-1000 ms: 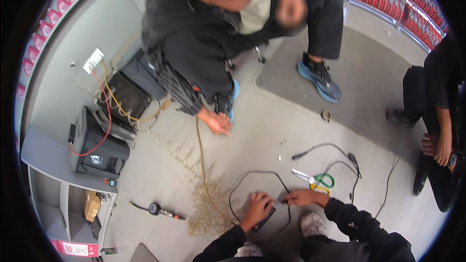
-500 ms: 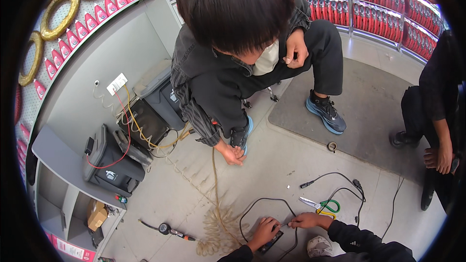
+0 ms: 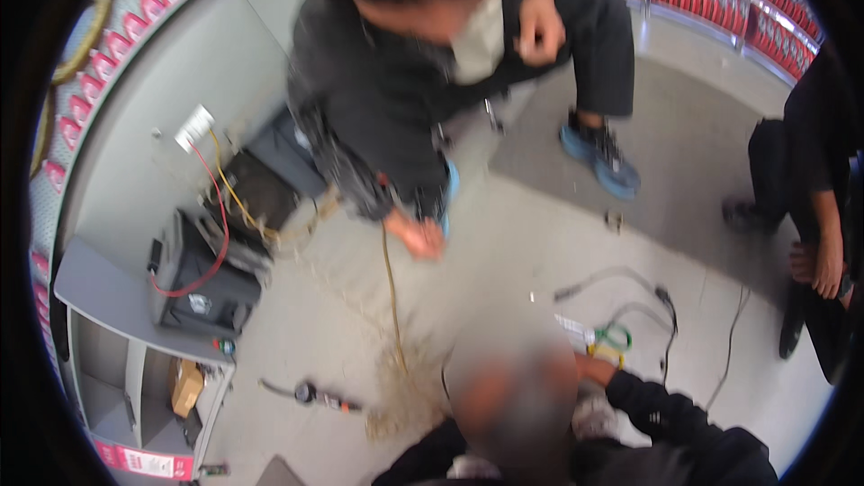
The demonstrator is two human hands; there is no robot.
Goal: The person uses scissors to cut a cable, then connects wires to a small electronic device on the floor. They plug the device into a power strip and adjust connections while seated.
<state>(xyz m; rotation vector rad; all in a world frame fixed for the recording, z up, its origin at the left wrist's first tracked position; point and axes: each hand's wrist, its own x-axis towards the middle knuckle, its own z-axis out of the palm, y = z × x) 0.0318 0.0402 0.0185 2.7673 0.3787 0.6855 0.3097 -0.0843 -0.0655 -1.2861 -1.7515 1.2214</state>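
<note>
- Right hand [image 3: 596, 369] of mine lay low by the green-handled cutters [image 3: 616, 338] and black cable [image 3: 630, 281] on the floor; its grip probably closed, though I couldn't tell.
- Left hand hid behind a blur.
- Opposite, a crouching person's hand [image 3: 416, 236] pinched a yellowish cord [image 3: 391, 306].

Crouching person in black clothes [image 3: 396, 99] with blue shoes [image 3: 601, 160], 2 black boxes [image 3: 200, 274] with red and yellow wires by the grey wall, grey shelf unit [image 3: 117, 369], red shelving [image 3: 720, 9], second person seated at right [image 3: 819, 207]
</note>
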